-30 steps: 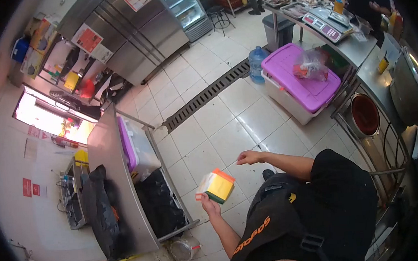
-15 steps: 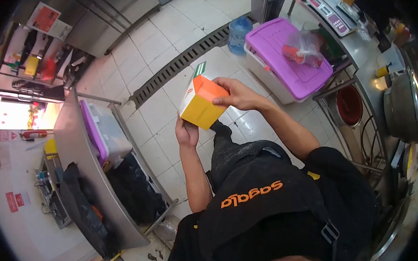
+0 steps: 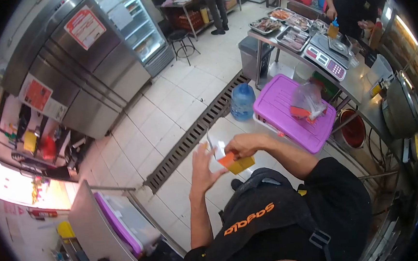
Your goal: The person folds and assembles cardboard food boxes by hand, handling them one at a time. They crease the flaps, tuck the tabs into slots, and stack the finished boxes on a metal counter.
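A small cardboard box, yellow and orange outside with a white face, is held at waist height between my hands. My right hand has its fingers curled over the box's upper edge, thumb side against the orange panel. My left hand is at the box's left side, fingers stretched out and spread, its thumb reaching toward the orange panel. Part of the box is hidden behind my right hand.
A purple-lidded bin with a plastic bag on it stands to the right, by a blue water jug. A scale sits on the steel counter. A person works behind it. A floor drain crosses the tiles.
The view has tilted up, showing more of the room. The box has turned in my hands; my left hand's fingers have spread, and my right hand has shifted onto its upper edge.
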`<state>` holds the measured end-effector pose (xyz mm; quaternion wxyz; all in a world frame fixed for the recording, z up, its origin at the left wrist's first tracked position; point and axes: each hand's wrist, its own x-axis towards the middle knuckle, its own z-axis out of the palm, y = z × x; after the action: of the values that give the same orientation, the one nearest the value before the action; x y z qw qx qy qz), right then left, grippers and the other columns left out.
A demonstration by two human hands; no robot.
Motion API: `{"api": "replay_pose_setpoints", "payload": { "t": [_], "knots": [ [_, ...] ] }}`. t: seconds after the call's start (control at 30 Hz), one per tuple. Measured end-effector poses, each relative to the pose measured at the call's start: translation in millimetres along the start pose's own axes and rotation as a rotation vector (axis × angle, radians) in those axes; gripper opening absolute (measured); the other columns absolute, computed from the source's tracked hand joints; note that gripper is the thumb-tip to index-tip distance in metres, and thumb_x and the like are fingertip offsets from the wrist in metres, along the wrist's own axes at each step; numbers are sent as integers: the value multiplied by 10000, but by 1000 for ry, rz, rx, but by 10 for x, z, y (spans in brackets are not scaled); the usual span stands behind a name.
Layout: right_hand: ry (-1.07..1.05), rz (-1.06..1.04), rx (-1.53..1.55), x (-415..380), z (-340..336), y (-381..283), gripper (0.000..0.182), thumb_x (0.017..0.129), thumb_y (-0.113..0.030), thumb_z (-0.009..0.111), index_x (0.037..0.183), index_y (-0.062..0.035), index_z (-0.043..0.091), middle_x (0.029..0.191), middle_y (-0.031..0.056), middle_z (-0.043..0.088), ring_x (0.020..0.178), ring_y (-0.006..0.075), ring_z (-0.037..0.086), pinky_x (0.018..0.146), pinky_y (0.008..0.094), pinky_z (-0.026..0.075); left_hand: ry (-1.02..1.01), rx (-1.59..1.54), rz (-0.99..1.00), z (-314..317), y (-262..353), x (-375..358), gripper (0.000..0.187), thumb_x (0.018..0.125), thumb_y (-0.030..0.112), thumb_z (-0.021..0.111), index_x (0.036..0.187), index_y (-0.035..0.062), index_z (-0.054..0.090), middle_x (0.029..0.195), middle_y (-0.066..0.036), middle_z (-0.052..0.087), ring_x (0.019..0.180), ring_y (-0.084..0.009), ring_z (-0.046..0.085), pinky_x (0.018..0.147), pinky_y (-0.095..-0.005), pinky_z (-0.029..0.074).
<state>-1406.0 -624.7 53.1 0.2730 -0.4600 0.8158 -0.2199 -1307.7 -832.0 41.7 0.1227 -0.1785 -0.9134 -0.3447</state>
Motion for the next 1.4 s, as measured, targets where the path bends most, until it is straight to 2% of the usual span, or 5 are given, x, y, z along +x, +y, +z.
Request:
{"api": "replay_pose_setpoints", "payload": {
  "t": [0.27,0.67,1.0,1.13,1.4],
  "knots": [
    [-21,-57,-191,913,-240,656,148,706,-187,708,848,-226,715,1222,23,548,1287,269,372,1036,613,241,-308,-32,8,259,-946,486,181,786,214,698,843,58,625,818,-80,635,803,-284,608,797,-435,437],
    [553,-110,-96,2813,-1244,1874,192,751,-190,605,915,-166,703,1335,154,413,1246,344,389,1017,460,320,-388,-476,-701,159,-2882,2140,236,890,198,616,984,-19,622,807,-42,650,709,-109,578,660,-265,459],
    [529,203,131,4150,-2333,2432,337,865,-136,546,1198,-92,518,1054,195,580,817,398,623,723,440,519,-111,-1003,-894,262,-3852,3872,150,891,67,599,1007,-24,571,785,-53,640,671,-99,599,617,-226,481],
    [890,259,282,4568,-2639,2765,229,858,-181,579,1054,-63,557,774,149,580,770,319,626,675,424,501,-60,-1317,-993,333,-4352,4461,139,895,64,587,1014,-3,562,835,-57,624,709,-115,606,631,-247,511],
    [980,258,4,5401,-3591,3380,177,805,-241,637,785,-65,639,744,95,584,704,295,600,625,407,490,-2,-1540,-980,324,-5276,5917,125,909,81,571,1022,30,588,872,-36,625,727,-97,603,625,-230,510]
  ]
}}
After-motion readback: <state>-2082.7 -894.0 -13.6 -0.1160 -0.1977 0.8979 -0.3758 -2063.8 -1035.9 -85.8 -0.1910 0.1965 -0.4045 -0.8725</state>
